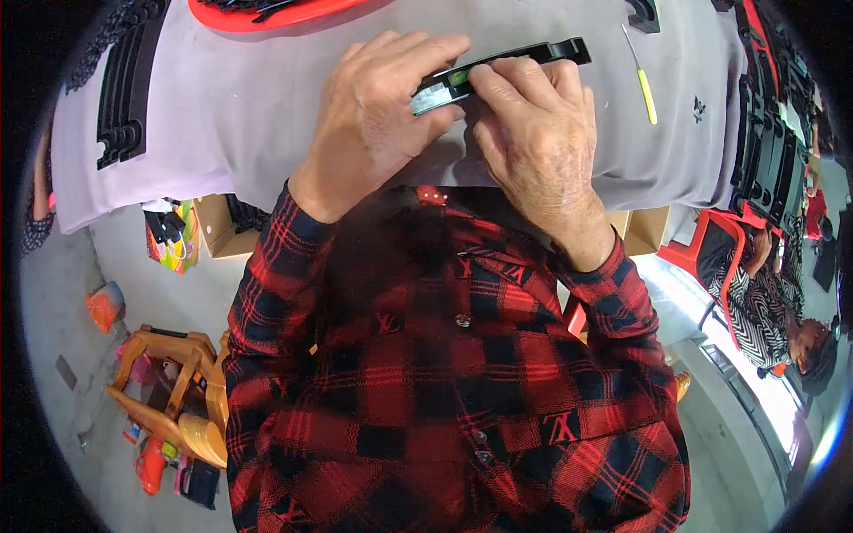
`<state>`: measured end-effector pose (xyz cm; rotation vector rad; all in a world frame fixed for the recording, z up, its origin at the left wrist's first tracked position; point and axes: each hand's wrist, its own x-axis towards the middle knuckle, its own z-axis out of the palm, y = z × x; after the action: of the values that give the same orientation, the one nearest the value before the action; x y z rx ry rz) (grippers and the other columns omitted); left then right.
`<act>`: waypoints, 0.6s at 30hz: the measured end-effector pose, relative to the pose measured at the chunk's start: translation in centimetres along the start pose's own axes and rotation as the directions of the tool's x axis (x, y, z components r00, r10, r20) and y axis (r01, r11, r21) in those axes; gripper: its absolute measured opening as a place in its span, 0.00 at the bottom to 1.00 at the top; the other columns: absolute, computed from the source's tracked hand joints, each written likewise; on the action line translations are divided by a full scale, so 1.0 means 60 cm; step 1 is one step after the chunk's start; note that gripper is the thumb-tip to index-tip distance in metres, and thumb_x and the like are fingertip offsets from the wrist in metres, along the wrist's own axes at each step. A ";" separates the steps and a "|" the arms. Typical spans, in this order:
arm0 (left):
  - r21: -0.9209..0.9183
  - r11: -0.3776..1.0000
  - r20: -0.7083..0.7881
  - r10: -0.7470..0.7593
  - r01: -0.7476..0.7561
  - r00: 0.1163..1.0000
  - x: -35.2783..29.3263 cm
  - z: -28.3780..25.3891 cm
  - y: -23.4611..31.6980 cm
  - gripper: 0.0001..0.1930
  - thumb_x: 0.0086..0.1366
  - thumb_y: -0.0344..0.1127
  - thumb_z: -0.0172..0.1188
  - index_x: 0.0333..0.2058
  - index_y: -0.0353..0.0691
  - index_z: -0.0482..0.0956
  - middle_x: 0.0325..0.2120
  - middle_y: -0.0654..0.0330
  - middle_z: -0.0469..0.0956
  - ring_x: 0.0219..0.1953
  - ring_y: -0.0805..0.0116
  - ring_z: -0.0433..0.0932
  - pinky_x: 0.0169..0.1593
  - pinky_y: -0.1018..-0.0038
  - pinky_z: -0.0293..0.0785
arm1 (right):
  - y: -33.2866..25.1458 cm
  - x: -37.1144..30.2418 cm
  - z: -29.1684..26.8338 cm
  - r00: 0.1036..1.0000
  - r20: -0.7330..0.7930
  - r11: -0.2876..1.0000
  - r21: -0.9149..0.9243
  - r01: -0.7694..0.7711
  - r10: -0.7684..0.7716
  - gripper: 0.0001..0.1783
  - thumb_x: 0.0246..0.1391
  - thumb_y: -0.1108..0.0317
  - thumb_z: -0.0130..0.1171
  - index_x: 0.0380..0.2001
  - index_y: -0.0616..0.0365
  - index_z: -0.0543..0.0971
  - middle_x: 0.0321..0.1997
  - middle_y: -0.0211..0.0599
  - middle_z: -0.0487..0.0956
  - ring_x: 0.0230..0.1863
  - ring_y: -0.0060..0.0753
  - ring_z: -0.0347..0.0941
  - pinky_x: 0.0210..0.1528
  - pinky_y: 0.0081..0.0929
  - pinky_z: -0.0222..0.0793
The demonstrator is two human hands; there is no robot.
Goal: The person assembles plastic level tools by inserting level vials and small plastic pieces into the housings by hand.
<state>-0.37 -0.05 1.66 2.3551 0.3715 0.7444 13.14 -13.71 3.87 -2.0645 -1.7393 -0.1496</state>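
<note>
Over the cloth-covered table, both hands hold what looks like a small black spirit level (562,51), a long bar with a notched right end and a bright green part near its middle. My left hand (371,111) has its thumb below and its fingers above the bar's left end, where a shiny pale face shows. My right hand (542,124) is closed over the middle, thumb and fingertips pressed near the green part. The fingers hide much of the bar. To the right lies a thin pointed tool with a yellow handle (646,96).
A red dish (258,22) of thin black pieces sits at the far edge. Similar black bars lie stacked at left (129,84) and right (769,147). Cardboard boxes (213,229) stand under the table, a wooden chair (169,382) at lower left. Another person (755,302) sits at right.
</note>
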 end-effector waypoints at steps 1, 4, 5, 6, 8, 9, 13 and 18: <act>-0.007 1.000 -0.014 0.012 -0.012 1.000 0.001 0.003 -0.002 0.29 0.44 0.29 0.75 0.49 0.41 0.80 0.39 0.57 0.82 0.41 0.55 0.80 0.46 0.64 0.73 | 0.001 0.000 -0.001 1.000 0.011 0.999 -0.028 0.021 -0.021 0.19 0.42 0.68 0.68 0.42 0.46 0.81 0.41 0.23 0.76 0.42 0.38 0.69 0.42 0.37 0.64; -0.007 1.000 -0.024 0.023 -0.023 0.999 0.001 0.003 -0.001 0.29 0.43 0.29 0.74 0.49 0.42 0.81 0.37 0.58 0.82 0.41 0.55 0.79 0.44 0.62 0.71 | 0.011 0.004 -0.001 0.999 0.028 0.999 0.029 0.037 -0.038 0.18 0.42 0.68 0.68 0.41 0.46 0.81 0.41 0.23 0.76 0.42 0.38 0.69 0.42 0.37 0.64; 0.001 1.000 -0.021 0.019 -0.019 1.000 0.000 0.003 0.001 0.29 0.43 0.30 0.75 0.49 0.42 0.81 0.37 0.58 0.82 0.41 0.55 0.79 0.44 0.62 0.71 | 0.014 0.004 0.000 0.999 0.028 0.999 0.028 0.038 -0.039 0.18 0.42 0.68 0.68 0.41 0.46 0.81 0.41 0.23 0.76 0.42 0.38 0.69 0.42 0.37 0.64; 0.001 1.000 -0.023 0.019 -0.019 1.000 -0.001 0.005 0.000 0.29 0.43 0.30 0.75 0.49 0.42 0.81 0.37 0.58 0.82 0.41 0.55 0.79 0.44 0.62 0.71 | 0.017 0.005 0.000 0.999 0.031 0.998 0.050 0.039 -0.041 0.18 0.42 0.67 0.68 0.41 0.46 0.81 0.40 0.23 0.76 0.42 0.38 0.69 0.42 0.37 0.64; -0.017 0.999 -0.045 0.041 -0.042 0.998 0.000 0.008 -0.007 0.29 0.44 0.30 0.74 0.49 0.42 0.81 0.37 0.58 0.82 0.41 0.55 0.79 0.44 0.62 0.71 | 0.017 0.007 -0.002 0.998 0.030 0.996 0.073 0.046 -0.048 0.18 0.42 0.67 0.69 0.41 0.46 0.81 0.40 0.23 0.76 0.42 0.38 0.69 0.42 0.37 0.64; -0.014 0.999 -0.048 0.042 -0.043 0.998 0.001 0.007 -0.007 0.29 0.44 0.30 0.74 0.49 0.42 0.81 0.37 0.58 0.82 0.41 0.55 0.79 0.44 0.62 0.71 | 0.017 0.007 -0.007 0.998 0.031 0.997 0.061 0.051 -0.053 0.18 0.42 0.67 0.69 0.41 0.46 0.81 0.40 0.23 0.76 0.42 0.38 0.69 0.43 0.37 0.64; -0.033 0.999 0.001 0.013 -0.013 1.000 -0.001 -0.004 -0.003 0.29 0.45 0.29 0.73 0.50 0.39 0.80 0.40 0.55 0.82 0.41 0.54 0.80 0.46 0.64 0.74 | 0.011 0.001 -0.007 0.994 0.000 0.987 0.117 0.113 -0.113 0.15 0.45 0.66 0.68 0.40 0.46 0.82 0.40 0.22 0.76 0.42 0.36 0.69 0.43 0.37 0.63; -0.053 0.999 0.031 0.016 -0.014 0.999 -0.002 -0.007 -0.005 0.30 0.46 0.26 0.73 0.51 0.36 0.79 0.42 0.53 0.82 0.41 0.55 0.81 0.47 0.66 0.78 | 0.020 0.015 -0.007 0.981 0.031 0.980 0.061 0.192 -0.194 0.13 0.45 0.65 0.68 0.38 0.46 0.81 0.38 0.22 0.75 0.42 0.35 0.69 0.42 0.36 0.63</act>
<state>-0.76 0.35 1.68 2.3198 0.3171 0.7150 14.56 -13.21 4.24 -1.8672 -1.9416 -0.1193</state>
